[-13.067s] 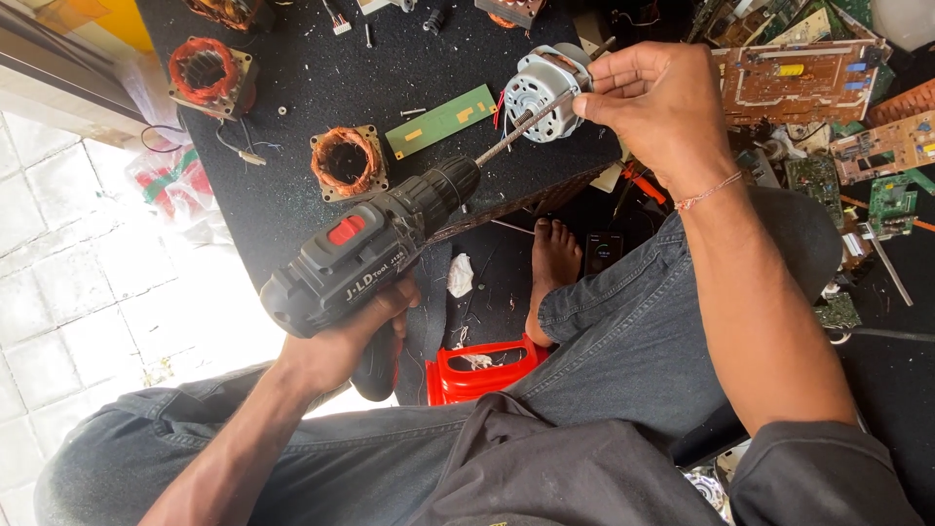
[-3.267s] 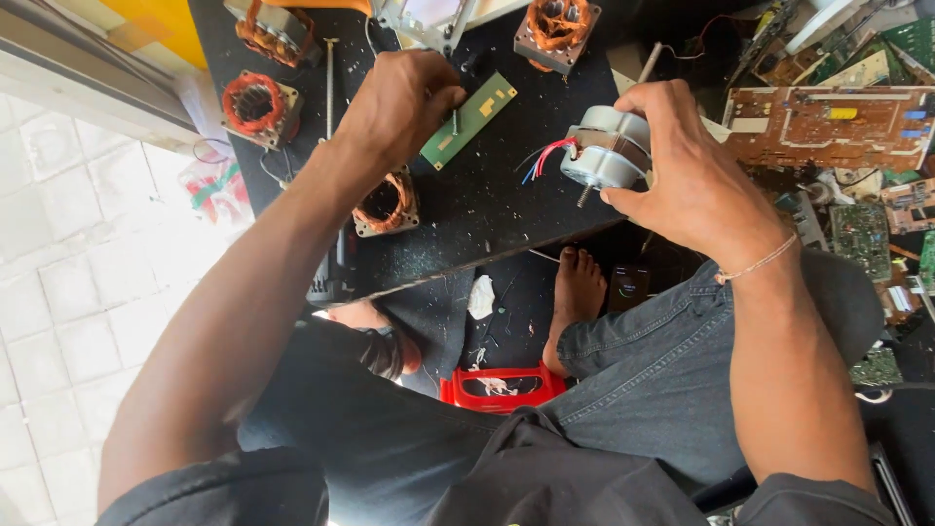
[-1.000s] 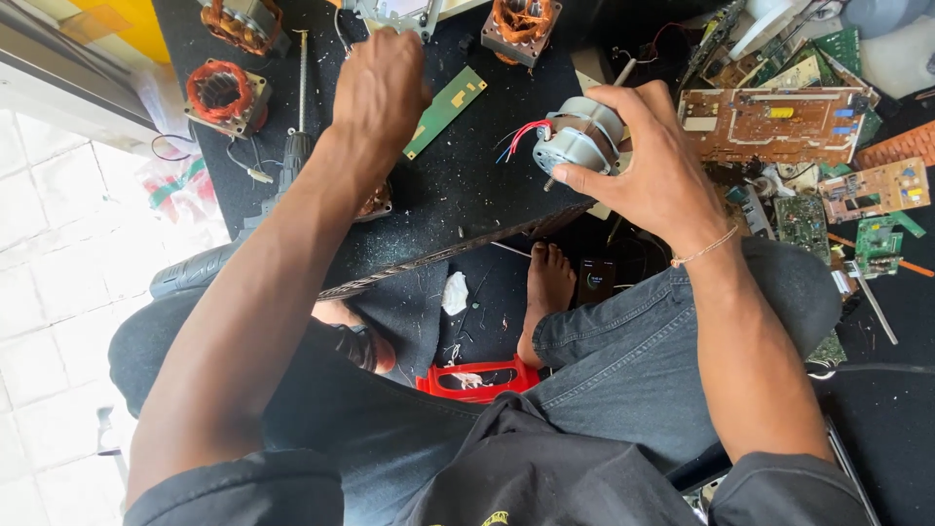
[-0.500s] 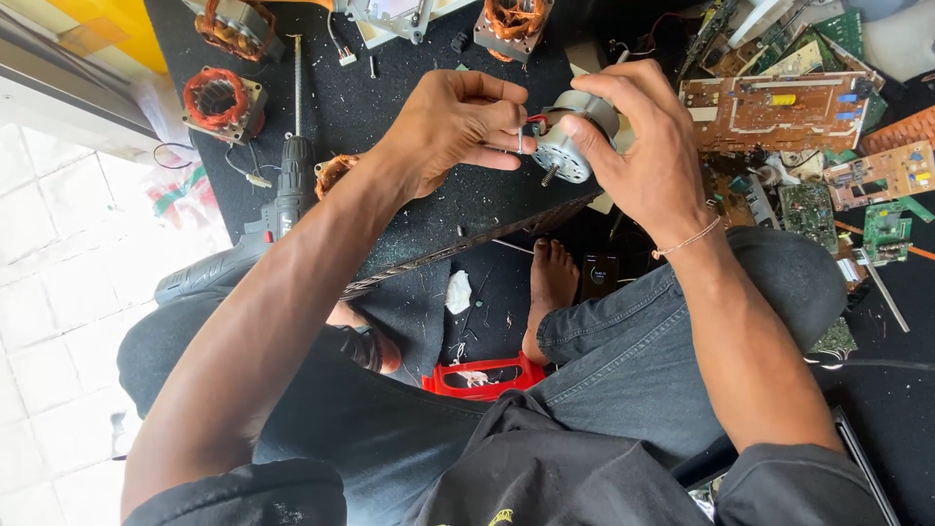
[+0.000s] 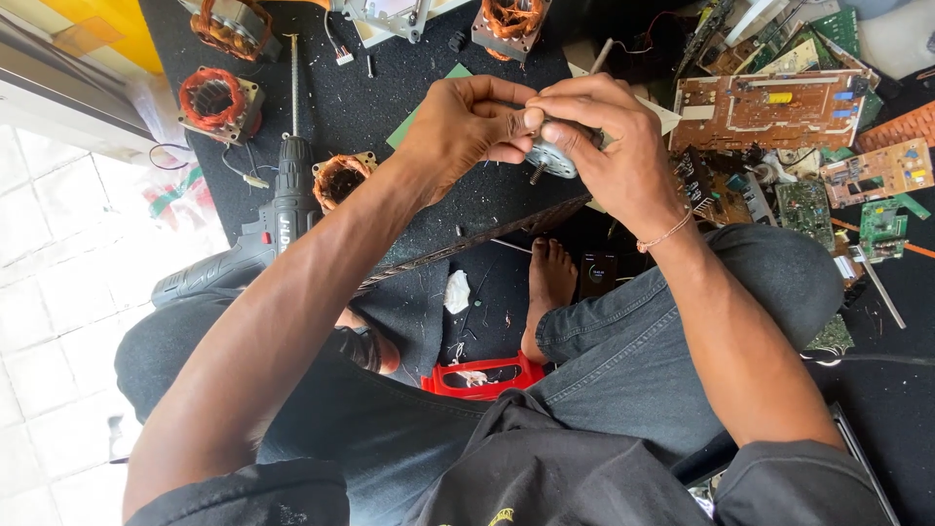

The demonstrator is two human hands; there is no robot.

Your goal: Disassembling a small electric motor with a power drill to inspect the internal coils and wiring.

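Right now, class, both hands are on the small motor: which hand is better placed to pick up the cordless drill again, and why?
Probably the left hand. The cordless drill lies on that side, beside its forearm. The right hand cups the small motor and would have to cross over.

Left hand (image 5: 466,131) off the drill (image 5: 261,239) — now on the motor (image 5: 553,156).

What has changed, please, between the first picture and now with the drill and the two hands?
The left hand has let go of the drill, which now lies on the black board, and has come over to the small motor. Both hands now hold the motor. The right hand kept its hold throughout. The copper coils and circuit boards stayed put.
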